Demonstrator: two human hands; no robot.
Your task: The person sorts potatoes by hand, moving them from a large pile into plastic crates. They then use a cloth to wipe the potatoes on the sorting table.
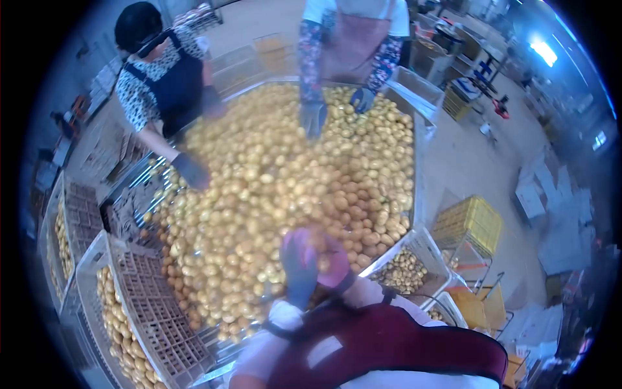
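Note:
A broad heap of small, round, yellow-brown potatoes (253,194) fills a metal-rimmed sorting table in front of me. My left hand (299,262), in a grey and pink glove, is low over the near part of the heap. Close beside it is my right hand (334,262), in a pinkish glove. Motion smears the fingers of both hands, so I cannot make out whether they hold a potato. Darker brown potatoes (353,207) lie just beyond my right hand.
Across the heap, two co-workers reach in with gloved hands (190,170), (313,118). Plastic crates (152,305) holding potatoes stand at my left. Near my right is another filled crate (437,256). A yellow crate (470,223) stands on the floor beyond it.

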